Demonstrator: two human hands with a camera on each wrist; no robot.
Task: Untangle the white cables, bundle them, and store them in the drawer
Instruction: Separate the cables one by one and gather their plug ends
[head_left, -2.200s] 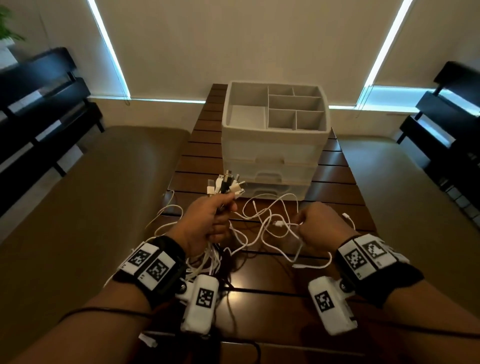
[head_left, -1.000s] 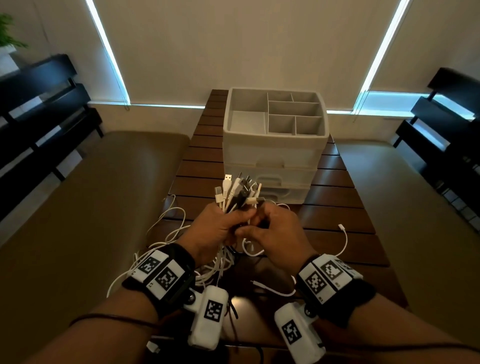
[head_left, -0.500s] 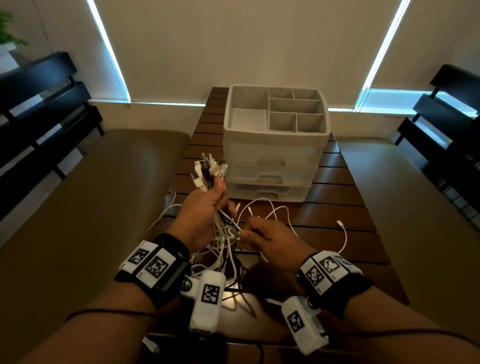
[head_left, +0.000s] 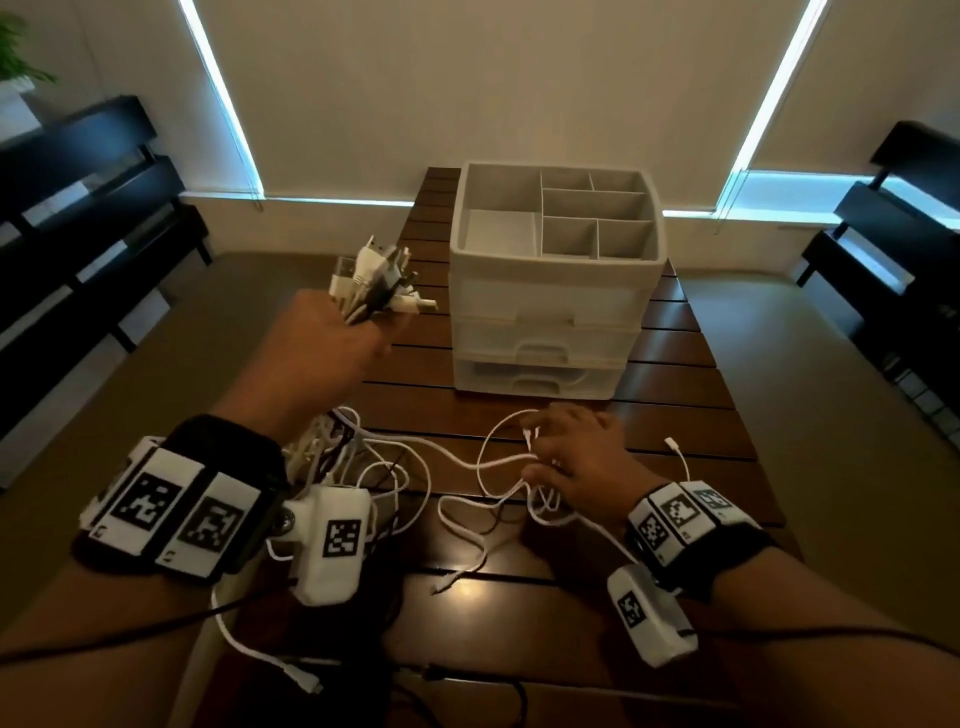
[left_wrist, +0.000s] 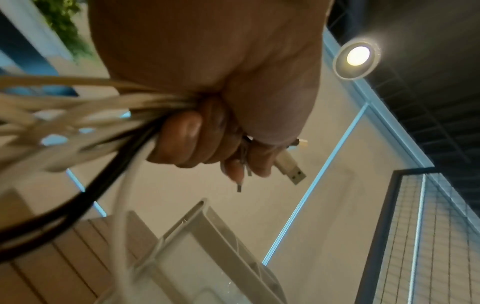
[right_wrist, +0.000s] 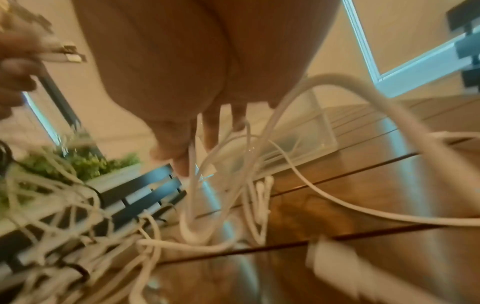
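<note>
My left hand (head_left: 332, 343) is raised left of the drawer unit and grips a bunch of cable ends, with the plugs (head_left: 374, 280) sticking up out of the fist. In the left wrist view the fingers (left_wrist: 187, 139) curl round white cables and a black one (left_wrist: 103, 174), and a USB plug (left_wrist: 291, 168) pokes out. The white cables (head_left: 415, 457) trail down to the table in tangled loops. My right hand (head_left: 576, 457) rests low on those loops. Its straight fingers (right_wrist: 210, 125) are threaded between the strands. The white drawer unit (head_left: 556, 312) has all three drawers shut.
The unit stands on a dark slatted wooden table (head_left: 675, 364) and has an open divided tray on top. One loose plug end (head_left: 672, 444) lies right of my right hand. Tan padded surfaces (head_left: 130, 389) flank the table, with black benches (head_left: 78, 208) beyond them.
My left hand has lifted the bunch of plugs higher and to the left, drawing the cables up. My right hand has moved right and down onto the loose loops on the table.
</note>
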